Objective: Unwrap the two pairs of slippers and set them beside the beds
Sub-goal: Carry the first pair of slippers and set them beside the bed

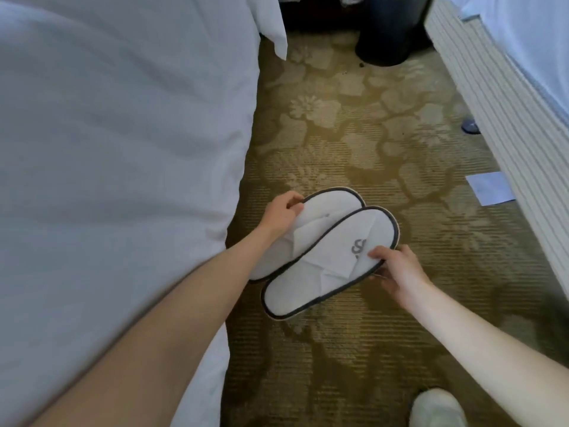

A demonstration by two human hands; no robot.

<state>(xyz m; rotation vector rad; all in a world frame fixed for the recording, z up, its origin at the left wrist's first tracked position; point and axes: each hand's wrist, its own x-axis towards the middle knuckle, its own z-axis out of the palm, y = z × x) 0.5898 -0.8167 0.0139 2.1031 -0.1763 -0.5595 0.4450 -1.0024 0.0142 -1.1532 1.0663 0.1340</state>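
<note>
The person stands in the aisle between the two beds, holding one pair of slippers [323, 251] low over the carpet [354, 124], just beside the left bed [123, 149]; the left hand [278, 215] has its fingers pinched on the far slipper's edge, the right hand [397, 269] has its fingers closed on the near one's side; no wrapper shows on them (so unwrapping this pair looks done); this seems the setting-down step; next they likely need lowering flat, side by side, by the bed's edge; the second pair is not in sight.
</note>
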